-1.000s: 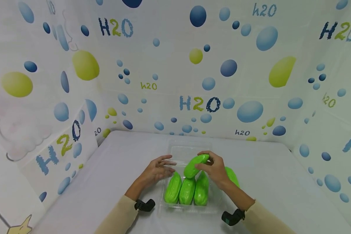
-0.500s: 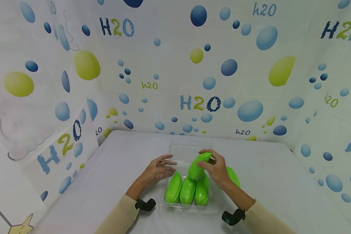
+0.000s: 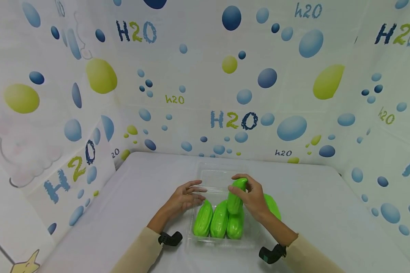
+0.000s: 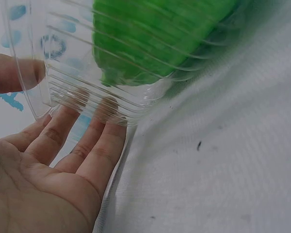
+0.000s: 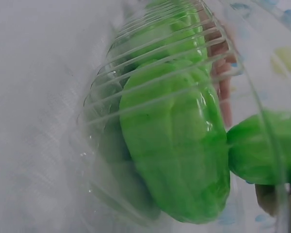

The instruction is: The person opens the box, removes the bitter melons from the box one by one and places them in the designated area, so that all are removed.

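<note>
- Behind the work there is a white wall (image 3: 191, 68) with blue and lime dots; in front of it stands a table (image 3: 140, 185) with white cover.
- Head view: take the clear box (image 3: 222, 242) as the clock, with 12 o'clock away from the person. The clear lid (image 3: 218, 176) lies open at 12. Three green vegetables (image 3: 219, 222) lie side by side in the box, and one more green vegetable (image 3: 273, 206) is at 3 o'clock, partly hidden by the arm.
- The right hand (image 3: 254, 197), at 2 o'clock, pinches a held vegetable (image 3: 237, 199) between thumb and fingers. It is tilted, its narrow tip toward 12, above the rightmost one in the box. I judge it good to lower it slowly, blunt end first, so the lower ones do not roll.
- Left wrist view: the left hand (image 4: 53, 170) is rather wide, with fingers almost straight against the ribbed box side. This support should be kept light, because the thin plastic probably bends easily.
- Right wrist view: the held vegetable's end is very near one inside the box; whether they touch, I cannot tell. Better to release only when the weight rests safely.
</note>
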A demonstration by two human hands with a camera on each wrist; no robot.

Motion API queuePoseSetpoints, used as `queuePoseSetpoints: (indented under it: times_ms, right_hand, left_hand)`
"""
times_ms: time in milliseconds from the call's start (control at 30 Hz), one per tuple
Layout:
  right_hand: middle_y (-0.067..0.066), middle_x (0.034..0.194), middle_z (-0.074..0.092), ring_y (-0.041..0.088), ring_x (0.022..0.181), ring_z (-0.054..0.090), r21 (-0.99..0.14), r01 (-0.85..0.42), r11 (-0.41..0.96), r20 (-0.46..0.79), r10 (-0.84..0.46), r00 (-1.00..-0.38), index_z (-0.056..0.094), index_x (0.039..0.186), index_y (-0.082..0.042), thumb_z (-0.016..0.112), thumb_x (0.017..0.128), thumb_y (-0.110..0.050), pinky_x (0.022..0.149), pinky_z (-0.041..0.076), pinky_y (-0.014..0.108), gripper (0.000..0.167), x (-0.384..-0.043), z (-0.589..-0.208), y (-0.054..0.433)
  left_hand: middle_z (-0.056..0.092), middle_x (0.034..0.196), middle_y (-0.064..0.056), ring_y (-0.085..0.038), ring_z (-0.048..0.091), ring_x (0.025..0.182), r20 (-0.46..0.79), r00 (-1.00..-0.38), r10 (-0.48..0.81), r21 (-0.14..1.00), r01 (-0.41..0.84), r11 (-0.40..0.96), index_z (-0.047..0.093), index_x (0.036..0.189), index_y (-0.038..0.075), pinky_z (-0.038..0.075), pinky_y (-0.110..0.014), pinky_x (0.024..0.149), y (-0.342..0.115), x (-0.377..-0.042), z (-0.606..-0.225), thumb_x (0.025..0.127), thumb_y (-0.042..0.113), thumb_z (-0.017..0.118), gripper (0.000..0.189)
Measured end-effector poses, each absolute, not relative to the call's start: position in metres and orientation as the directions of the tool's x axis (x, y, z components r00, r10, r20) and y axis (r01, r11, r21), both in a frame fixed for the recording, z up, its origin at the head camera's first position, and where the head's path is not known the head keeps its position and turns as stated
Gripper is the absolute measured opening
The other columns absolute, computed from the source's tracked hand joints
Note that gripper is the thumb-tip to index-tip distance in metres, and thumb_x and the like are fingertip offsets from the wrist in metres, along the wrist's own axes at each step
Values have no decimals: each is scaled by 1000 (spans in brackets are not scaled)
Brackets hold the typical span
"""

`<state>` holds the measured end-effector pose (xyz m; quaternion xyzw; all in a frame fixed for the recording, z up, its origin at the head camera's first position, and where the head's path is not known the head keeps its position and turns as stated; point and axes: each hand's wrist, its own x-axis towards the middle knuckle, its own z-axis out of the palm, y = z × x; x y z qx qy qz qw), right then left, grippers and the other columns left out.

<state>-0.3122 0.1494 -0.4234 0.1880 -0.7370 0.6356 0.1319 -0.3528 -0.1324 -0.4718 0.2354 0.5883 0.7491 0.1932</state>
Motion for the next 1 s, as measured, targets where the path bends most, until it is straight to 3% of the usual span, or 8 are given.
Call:
queuePoseSetpoints:
  times_ms: [300, 500, 633, 700, 767, 833, 900, 1000]
  right_hand:
    - [6, 109, 65, 16, 90, 72, -886, -463, -30, 452, -281, -847, 52, 132, 1, 61, 101, -7, 78, 61, 34, 34, -310, -427, 145]
    - [9, 109, 62, 15, 91, 67, -860, -510, -13, 484, -336, -808, 45, 143, -1, 58, 103, -7, 77, 58, 28, 43, -309, -432, 140]
    - [9, 99, 52, 13, 78, 53, -876, -482, -25, 459, -349, -817, 34, 150, 0, 49, 107, -11, 71, 51, 24, 47, -307, -435, 137]
    - [10, 111, 50, 14, 91, 51, -893, -450, -20, 429, -345, -835, 31, 152, -3, 44, 108, -12, 84, 47, 28, 47, -306, -434, 137]
    - [13, 133, 46, 20, 118, 47, -905, -425, 0, 400, -339, -852, 29, 154, -7, 40, 106, -11, 103, 38, 39, 50, -303, -433, 136]
    - [12, 156, 30, 27, 143, 27, -909, -417, 21, 385, -342, -857, 30, 156, -11, 38, 100, -6, 116, 22, 52, 57, -301, -432, 135]
    - [10, 165, 19, 31, 148, 16, -910, -414, 34, 377, -348, -858, 29, 158, -15, 37, 92, -2, 117, 13, 60, 67, -301, -431, 135]
    - [7, 167, 19, 30, 147, 19, -910, -410, 69, 363, -345, -865, 27, 161, -21, 39, 87, 2, 116, 18, 56, 78, -301, -431, 135]
  left_hand:
    - [40, 148, -37, -41, 58, 123, 97, -829, 551, 975, -33, -220, 17, 158, -7, 52, -46, 103, -131, -352, -469, 96, -10, 46, 67]
    - [38, 149, -39, -40, 58, 123, 96, -826, 556, 974, -37, -224, 17, 157, -7, 51, -46, 104, -131, -352, -471, 97, -9, 45, 67]
    - [37, 149, -39, -40, 58, 123, 92, -823, 560, 974, -43, -223, 16, 158, -7, 51, -46, 104, -131, -352, -471, 98, -7, 46, 67]
    - [36, 149, -39, -40, 58, 123, 94, -822, 561, 973, -42, -225, 16, 158, -8, 51, -46, 104, -131, -352, -472, 98, -7, 46, 67]
    - [36, 149, -40, -40, 58, 123, 95, -823, 561, 973, -42, -227, 16, 158, -8, 51, -46, 105, -131, -352, -472, 98, -7, 46, 67]
    - [36, 149, -40, -39, 59, 123, 97, -823, 559, 972, -42, -230, 17, 157, -8, 51, -46, 105, -131, -353, -472, 98, -7, 46, 66]
    - [36, 149, -40, -39, 59, 123, 103, -822, 560, 972, -37, -232, 16, 157, -8, 50, -46, 105, -132, -353, -473, 98, -8, 46, 66]
    - [37, 149, -38, -38, 59, 123, 105, -820, 562, 972, -35, -231, 16, 157, -8, 50, -46, 105, -132, -353, -473, 98, -8, 46, 66]
